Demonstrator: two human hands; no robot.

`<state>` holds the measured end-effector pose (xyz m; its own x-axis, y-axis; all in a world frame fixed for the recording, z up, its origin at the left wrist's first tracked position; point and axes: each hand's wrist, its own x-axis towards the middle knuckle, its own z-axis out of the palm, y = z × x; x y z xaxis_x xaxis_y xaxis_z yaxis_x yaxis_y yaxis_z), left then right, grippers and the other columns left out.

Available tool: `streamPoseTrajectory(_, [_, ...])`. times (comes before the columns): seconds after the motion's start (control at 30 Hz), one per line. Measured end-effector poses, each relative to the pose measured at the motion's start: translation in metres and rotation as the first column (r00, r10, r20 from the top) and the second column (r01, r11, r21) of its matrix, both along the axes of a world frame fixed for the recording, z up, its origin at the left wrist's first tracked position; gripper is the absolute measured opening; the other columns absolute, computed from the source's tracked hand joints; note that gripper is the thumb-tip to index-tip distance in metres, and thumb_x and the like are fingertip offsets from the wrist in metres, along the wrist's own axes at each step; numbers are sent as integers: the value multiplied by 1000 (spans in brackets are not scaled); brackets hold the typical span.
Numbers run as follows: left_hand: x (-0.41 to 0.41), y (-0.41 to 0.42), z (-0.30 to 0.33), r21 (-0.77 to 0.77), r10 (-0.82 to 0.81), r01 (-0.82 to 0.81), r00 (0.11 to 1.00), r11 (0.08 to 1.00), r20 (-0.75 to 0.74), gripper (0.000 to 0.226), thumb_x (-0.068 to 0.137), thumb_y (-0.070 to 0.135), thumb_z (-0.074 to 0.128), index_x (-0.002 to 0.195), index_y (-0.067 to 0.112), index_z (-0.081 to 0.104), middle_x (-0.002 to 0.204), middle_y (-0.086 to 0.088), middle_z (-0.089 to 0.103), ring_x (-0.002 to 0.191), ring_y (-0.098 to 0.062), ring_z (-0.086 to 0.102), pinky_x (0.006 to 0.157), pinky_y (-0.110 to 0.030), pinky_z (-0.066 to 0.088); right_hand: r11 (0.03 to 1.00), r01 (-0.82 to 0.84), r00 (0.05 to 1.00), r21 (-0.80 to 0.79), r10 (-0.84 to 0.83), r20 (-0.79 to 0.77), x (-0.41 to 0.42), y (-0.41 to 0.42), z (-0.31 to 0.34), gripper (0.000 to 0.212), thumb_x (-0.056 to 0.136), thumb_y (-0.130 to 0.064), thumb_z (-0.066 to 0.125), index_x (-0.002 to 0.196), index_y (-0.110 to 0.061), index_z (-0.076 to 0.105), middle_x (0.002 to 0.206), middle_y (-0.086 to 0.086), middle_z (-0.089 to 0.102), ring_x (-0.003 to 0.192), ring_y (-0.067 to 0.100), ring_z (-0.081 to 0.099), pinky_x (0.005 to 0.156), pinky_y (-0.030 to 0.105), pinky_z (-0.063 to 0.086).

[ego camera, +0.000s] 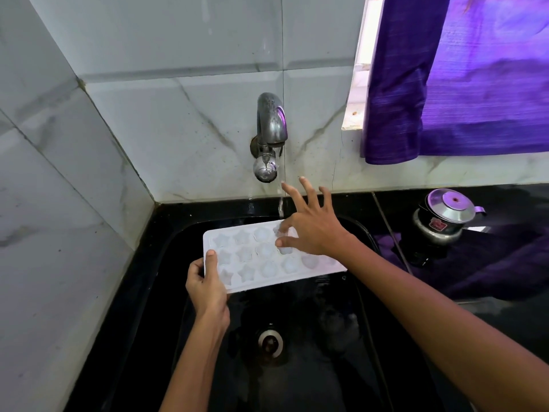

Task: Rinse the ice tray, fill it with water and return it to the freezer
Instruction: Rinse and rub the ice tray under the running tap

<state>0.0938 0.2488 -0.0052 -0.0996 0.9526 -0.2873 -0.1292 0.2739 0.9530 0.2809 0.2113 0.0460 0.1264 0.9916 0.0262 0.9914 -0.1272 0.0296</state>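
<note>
We hold the white ice tray level over the black sink, under the tap at its back edge. Our left hand grips the tray's left end, thumb on top. Our right hand, fingers spread wide, rests fingertips on the tray's far cells, where the water stream lands.

Matt white plastic ice tray, glossy black sink, spotted metal tap, purple cloth curtain

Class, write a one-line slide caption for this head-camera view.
Left hand grips a white ice tray over the black sink while the spread right hand touches it under the running tap.
</note>
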Motion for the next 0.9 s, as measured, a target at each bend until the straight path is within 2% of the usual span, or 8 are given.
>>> streamPoseTrajectory(0.07, [-1,2,0,-2,2,-2,1000,1000,-1,20,93,31,55,88,12,51,83,-2,62,71,-15,60,60,-32,51,999,-31,999,-25,31,31,-2,1,0,35,88,-59,49,108,-39,68,160,-1,-12,144,35,-17,112,58,-4])
streamPoseTrajectory(0.23, [-4,1,-3,-4,5,-5,1000,1000,-2,20,93,30,55,82,15,50,84,-3,63,73,-17,61,66,-36,53,998,6,998,58,-2,-64,-1,4,2,33,75,-63,63,90,-35,73,159,-6,1,145,31,-12,112,56,-2])
streamPoseTrajectory(0.4, [-1,3,-4,-12,3,-3,1000,1000,5,19,94,30,55,80,17,50,84,-2,63,73,-17,61,66,-35,52,995,23,990,-99,-36,-134,-3,5,-1,30,89,-53,53,112,-40,66,160,-1,-10,143,36,-18,112,59,0])
streamPoseTrajectory(0.53, [-1,3,-4,2,19,-19,1000,1000,-1,19,94,30,55,85,14,50,82,0,61,72,-14,60,64,-32,52,996,73,969,42,-61,-240,-1,4,0,23,73,-51,72,89,-36,75,158,-8,8,144,30,-6,112,54,4])
streamPoseTrajectory(0.6, [0,2,-4,-7,35,-35,999,999,4,19,93,30,55,83,15,50,83,-1,61,72,-14,60,63,-32,52,976,172,937,134,-120,-328,0,3,0,24,62,-52,79,77,-34,76,154,-12,19,142,27,2,110,49,7])
streamPoseTrajectory(0.67, [3,3,-5,-36,60,-59,998,998,31,19,93,31,56,80,19,50,86,-2,62,73,-15,61,65,-34,53,947,269,882,173,-170,-439,-1,1,-1,22,63,-51,80,74,-33,74,151,-11,24,139,25,6,109,45,9])
streamPoseTrajectory(0.77, [8,7,-1,-64,109,-104,991,992,73,18,94,31,55,81,19,49,87,-2,62,73,-16,62,63,-35,55,952,267,865,149,-169,-473,-4,-3,-7,18,75,-54,69,80,-37,71,152,-8,19,140,26,3,110,45,6])
streamPoseTrajectory(0.9, [14,12,3,-42,134,-131,989,990,69,18,94,31,54,86,17,47,85,-1,62,71,-15,61,61,-32,53,990,136,920,-36,-140,-367,-7,-9,-10,29,89,-55,51,115,-46,61,158,-2,-2,141,33,-17,112,52,-3])
